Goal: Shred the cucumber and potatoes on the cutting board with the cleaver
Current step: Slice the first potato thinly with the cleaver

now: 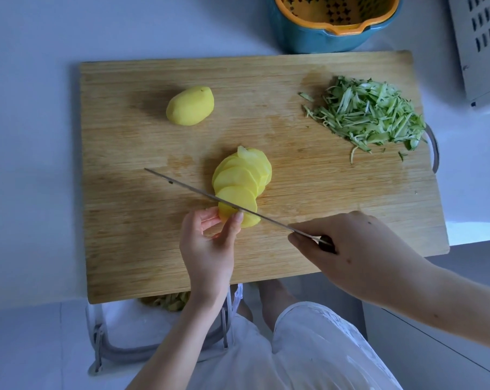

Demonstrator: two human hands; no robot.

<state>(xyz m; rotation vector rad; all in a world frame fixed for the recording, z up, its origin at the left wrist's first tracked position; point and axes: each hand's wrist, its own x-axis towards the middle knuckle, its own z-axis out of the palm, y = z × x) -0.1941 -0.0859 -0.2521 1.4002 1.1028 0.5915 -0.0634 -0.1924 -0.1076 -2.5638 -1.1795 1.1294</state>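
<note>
A wooden cutting board point(308, 209) lies on the white counter. In its middle lies a fanned row of yellow potato slices point(242, 178). My left hand point(210, 243) pinches the near end of that row. My right hand point(359, 249) grips the cleaver point(198, 192) by its handle; the blade, seen edge-on, rests across the nearest slices, pointing left. A whole peeled potato point(190, 106) sits at the board's back left. A heap of green cucumber shreds point(373, 115) lies at the back right.
A blue bowl with an orange strainer insert point(333, 21) stands behind the board. A white slotted appliance point(480, 46) is at the far right. Below the counter edge hangs a bin with a white bag holding peelings point(167, 302). The board's metal handle point(435, 147) sticks out right.
</note>
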